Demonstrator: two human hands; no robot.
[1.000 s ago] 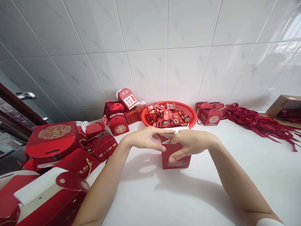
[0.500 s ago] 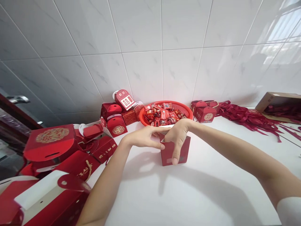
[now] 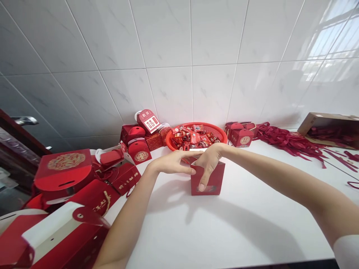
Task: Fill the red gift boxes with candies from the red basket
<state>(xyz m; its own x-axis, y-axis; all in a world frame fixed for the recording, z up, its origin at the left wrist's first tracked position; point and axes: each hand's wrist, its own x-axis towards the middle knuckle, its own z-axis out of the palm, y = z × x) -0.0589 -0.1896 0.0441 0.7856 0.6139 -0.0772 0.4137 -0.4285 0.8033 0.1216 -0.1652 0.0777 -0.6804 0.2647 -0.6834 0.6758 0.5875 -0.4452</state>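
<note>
Head view: red box (image 3: 215, 177) upright at centre; my left hand (image 3: 174, 163) holds its 9 o'clock edge, right hand (image 3: 209, 161) over its mouth, fingers hidden, grip unclear. Uneven pressing might tip it towards 12 o'clock's basket (image 3: 220, 133).

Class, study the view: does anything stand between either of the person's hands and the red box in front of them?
Nothing visible does. The left hand is at the left edge of the red box; the right hand is at its top, thumb over the front. The red basket stands behind the box, not between.
</note>
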